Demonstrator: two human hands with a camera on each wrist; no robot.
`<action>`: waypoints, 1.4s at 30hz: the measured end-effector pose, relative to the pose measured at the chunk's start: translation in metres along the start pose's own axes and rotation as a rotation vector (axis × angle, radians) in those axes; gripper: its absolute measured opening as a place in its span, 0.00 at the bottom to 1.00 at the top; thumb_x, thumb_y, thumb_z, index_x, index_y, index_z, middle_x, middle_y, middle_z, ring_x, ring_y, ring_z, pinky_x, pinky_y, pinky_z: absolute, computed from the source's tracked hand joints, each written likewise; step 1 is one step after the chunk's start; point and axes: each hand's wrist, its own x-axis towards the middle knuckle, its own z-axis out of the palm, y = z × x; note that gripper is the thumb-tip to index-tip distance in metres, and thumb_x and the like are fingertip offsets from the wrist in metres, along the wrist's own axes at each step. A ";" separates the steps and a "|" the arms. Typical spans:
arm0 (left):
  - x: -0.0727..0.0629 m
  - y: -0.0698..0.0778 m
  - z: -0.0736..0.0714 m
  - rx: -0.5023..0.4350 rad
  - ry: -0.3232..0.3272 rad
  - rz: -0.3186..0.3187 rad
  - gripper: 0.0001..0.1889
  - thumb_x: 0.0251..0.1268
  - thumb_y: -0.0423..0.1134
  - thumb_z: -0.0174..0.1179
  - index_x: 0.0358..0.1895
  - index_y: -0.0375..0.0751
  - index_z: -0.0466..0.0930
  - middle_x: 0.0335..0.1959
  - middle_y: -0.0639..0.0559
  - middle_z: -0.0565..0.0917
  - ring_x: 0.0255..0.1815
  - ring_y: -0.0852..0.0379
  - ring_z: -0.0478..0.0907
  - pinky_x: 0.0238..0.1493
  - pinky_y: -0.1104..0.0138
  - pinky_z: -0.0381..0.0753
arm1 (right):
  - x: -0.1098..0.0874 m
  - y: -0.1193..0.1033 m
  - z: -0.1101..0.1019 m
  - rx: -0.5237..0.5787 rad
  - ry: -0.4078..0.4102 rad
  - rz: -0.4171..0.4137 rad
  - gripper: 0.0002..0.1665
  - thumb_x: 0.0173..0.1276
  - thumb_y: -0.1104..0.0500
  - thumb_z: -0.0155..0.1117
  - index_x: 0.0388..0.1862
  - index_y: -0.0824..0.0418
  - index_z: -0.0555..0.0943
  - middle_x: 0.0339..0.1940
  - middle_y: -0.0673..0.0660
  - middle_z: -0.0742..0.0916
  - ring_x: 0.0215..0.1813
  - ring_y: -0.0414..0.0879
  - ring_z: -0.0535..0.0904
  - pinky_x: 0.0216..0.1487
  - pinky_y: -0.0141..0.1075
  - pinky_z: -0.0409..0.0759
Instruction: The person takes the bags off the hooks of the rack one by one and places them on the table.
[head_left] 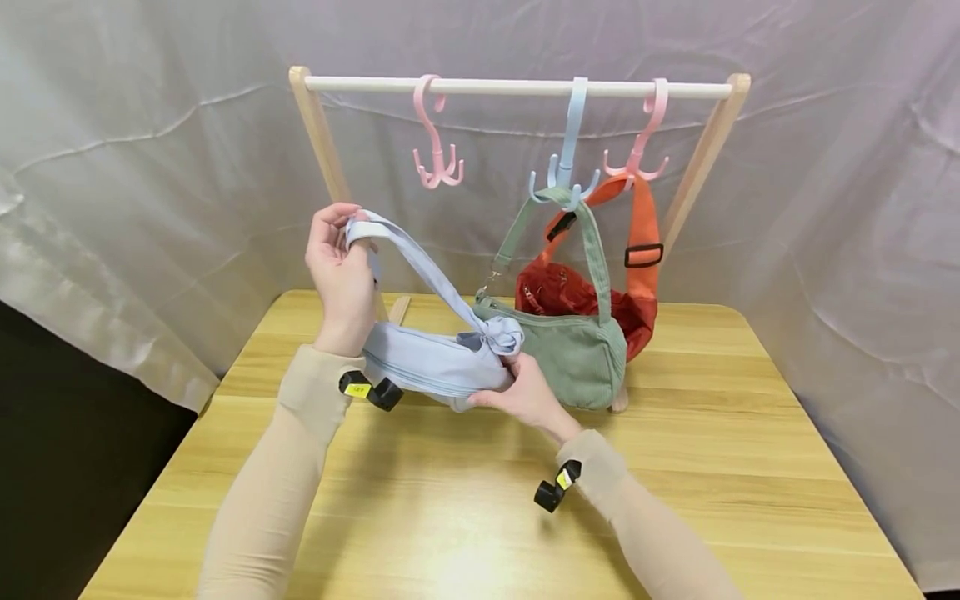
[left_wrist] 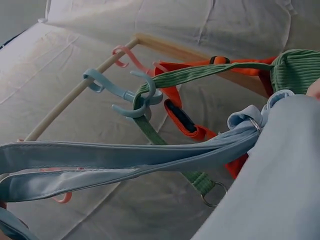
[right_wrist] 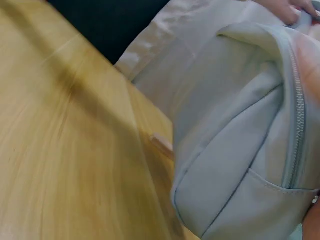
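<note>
A light blue shoulder bag (head_left: 427, 360) with a zip and a knotted strap is held above the table between both hands. My left hand (head_left: 341, 275) grips the raised loop of its strap (head_left: 420, 262). At the bag's right end, my right hand (head_left: 528, 392) pinches the body just under the knot (head_left: 502, 335). In the left wrist view the doubled strap (left_wrist: 125, 157) stretches sideways, with the bag (left_wrist: 280, 160) at right. The right wrist view shows the bag's zip (right_wrist: 300, 115) and side panels close up; most of that hand is hidden there.
A rack with a white rail (head_left: 510, 86) carries a free pink hook (head_left: 438, 158), a blue hook (head_left: 570, 150) holding a green corduroy bag (head_left: 573, 358), and another pink hook (head_left: 637, 150) holding a red bag (head_left: 562, 287) with an orange strap. The wooden table (head_left: 712, 467) lies below.
</note>
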 end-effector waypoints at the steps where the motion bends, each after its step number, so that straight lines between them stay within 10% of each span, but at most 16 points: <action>1: 0.000 -0.001 0.000 -0.005 0.000 -0.005 0.10 0.73 0.27 0.55 0.41 0.49 0.78 0.38 0.54 0.79 0.36 0.59 0.73 0.36 0.73 0.73 | 0.000 0.001 0.001 -0.020 0.004 0.001 0.36 0.51 0.66 0.81 0.61 0.68 0.79 0.56 0.64 0.87 0.53 0.33 0.80 0.59 0.26 0.76; 14: 0.005 -0.008 -0.008 0.144 -0.067 0.049 0.15 0.70 0.23 0.55 0.39 0.52 0.80 0.34 0.60 0.81 0.30 0.64 0.70 0.33 0.75 0.68 | 0.004 -0.002 0.002 0.048 0.193 0.007 0.13 0.61 0.74 0.68 0.45 0.78 0.83 0.42 0.75 0.88 0.40 0.27 0.81 0.43 0.23 0.79; 20: 0.004 -0.009 -0.020 0.395 -0.237 0.027 0.08 0.70 0.28 0.57 0.48 0.39 0.81 0.30 0.61 0.76 0.26 0.66 0.64 0.31 0.74 0.63 | 0.005 -0.008 -0.004 0.088 0.231 -0.001 0.09 0.62 0.74 0.67 0.40 0.80 0.82 0.34 0.51 0.90 0.38 0.28 0.80 0.40 0.23 0.78; 25: 0.004 -0.008 -0.031 0.633 -0.381 0.011 0.18 0.70 0.31 0.56 0.62 0.37 0.77 0.47 0.48 0.79 0.42 0.58 0.75 0.46 0.69 0.70 | 0.005 -0.012 -0.007 0.115 0.218 -0.013 0.08 0.62 0.75 0.66 0.39 0.81 0.81 0.31 0.33 0.86 0.36 0.28 0.79 0.39 0.22 0.78; 37: 0.003 -0.013 -0.063 0.925 -0.711 0.023 0.39 0.68 0.33 0.59 0.80 0.39 0.53 0.75 0.33 0.62 0.65 0.38 0.68 0.68 0.44 0.66 | 0.005 -0.026 -0.010 0.096 0.229 -0.063 0.08 0.62 0.75 0.65 0.25 0.80 0.77 0.19 0.34 0.76 0.27 0.28 0.68 0.27 0.22 0.67; 42: 0.000 -0.012 -0.078 0.976 -0.885 -0.106 0.49 0.70 0.36 0.60 0.82 0.37 0.34 0.77 0.29 0.55 0.65 0.37 0.69 0.69 0.42 0.71 | 0.005 -0.030 -0.011 0.102 0.234 -0.062 0.12 0.61 0.76 0.65 0.20 0.78 0.73 0.16 0.35 0.72 0.25 0.28 0.67 0.26 0.22 0.65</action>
